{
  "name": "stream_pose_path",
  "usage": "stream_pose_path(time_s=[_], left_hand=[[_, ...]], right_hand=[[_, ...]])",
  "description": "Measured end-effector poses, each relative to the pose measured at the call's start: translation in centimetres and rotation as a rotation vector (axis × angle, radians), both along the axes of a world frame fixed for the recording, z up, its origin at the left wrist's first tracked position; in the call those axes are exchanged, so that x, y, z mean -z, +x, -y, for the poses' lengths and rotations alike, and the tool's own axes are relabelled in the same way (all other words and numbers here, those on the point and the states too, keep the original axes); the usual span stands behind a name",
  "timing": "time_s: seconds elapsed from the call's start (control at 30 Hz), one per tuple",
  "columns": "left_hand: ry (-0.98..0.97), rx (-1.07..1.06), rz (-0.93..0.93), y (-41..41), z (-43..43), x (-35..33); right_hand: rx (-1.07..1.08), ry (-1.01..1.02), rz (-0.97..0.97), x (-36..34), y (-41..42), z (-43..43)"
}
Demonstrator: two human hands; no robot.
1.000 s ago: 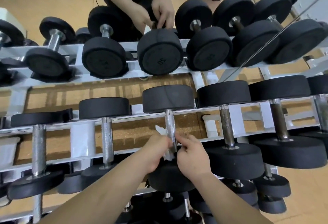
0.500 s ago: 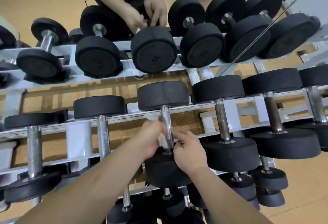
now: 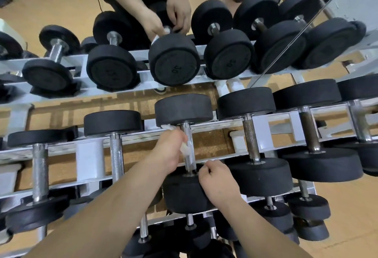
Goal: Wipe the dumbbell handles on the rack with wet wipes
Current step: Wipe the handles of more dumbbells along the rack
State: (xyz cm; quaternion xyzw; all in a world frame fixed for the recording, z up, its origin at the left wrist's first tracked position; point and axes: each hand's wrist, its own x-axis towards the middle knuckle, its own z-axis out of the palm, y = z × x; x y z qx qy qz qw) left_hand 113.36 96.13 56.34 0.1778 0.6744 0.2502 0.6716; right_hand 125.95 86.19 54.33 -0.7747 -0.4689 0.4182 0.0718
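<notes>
A black dumbbell with a steel handle lies across the middle tier of the white rack. My left hand grips a white wet wipe against the left side of that handle, near its upper half. Part of the wipe sticks out above my fingers by the far weight head. My right hand is curled at the handle's lower end, resting on the near weight head; what its fingers hold is hidden.
More black dumbbells fill the tier on both sides, such as one just right. A mirror behind the rack reflects the top-tier dumbbells and a person's hands. Smaller dumbbells sit on the lowest tier.
My left hand has slid the wipe up the handle toward the far weight head. My right hand has dropped to the handle's lower end by the near head.
</notes>
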Motion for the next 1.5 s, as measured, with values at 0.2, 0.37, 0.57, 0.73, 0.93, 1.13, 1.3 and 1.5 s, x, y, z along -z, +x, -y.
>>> stream_pose_path(time_s=[0.2,0.37,0.57,0.73,0.93,1.13,1.3,1.5], left_hand=[[-0.063,0.21,-0.099,-0.8,4.4,0.5],[-0.002,-0.019,-0.008,-0.8,-0.8,0.7],[-0.04,0.35,-0.12,-0.6,4.6,-0.1],[0.007,0.132,-0.106,-0.1,0.0,0.6],[0.023,0.391,-0.171,0.0,5.1,-0.8],[-0.004,0.057,-0.11,0.4,-1.7,0.8],[0.11,0.429,-0.198,0.2,5.5,-0.2],[0.071,0.222,-0.213,-4.2,3.2,-0.7]], right_hand=[[-0.025,0.01,0.016,0.5,0.4,-0.6],[-0.019,0.045,-0.043,-0.3,0.4,0.0],[-0.174,-0.075,-0.14,-1.6,2.3,0.0],[-0.072,-0.133,-0.168,-1.5,2.1,-0.5],[0.03,-0.102,-0.196,-0.7,1.8,0.1],[0.049,-0.112,-0.214,-0.7,1.7,0.4],[0.057,-0.096,-0.228,-0.5,1.7,0.6],[0.047,-0.081,-0.219,-0.8,1.5,0.7]])
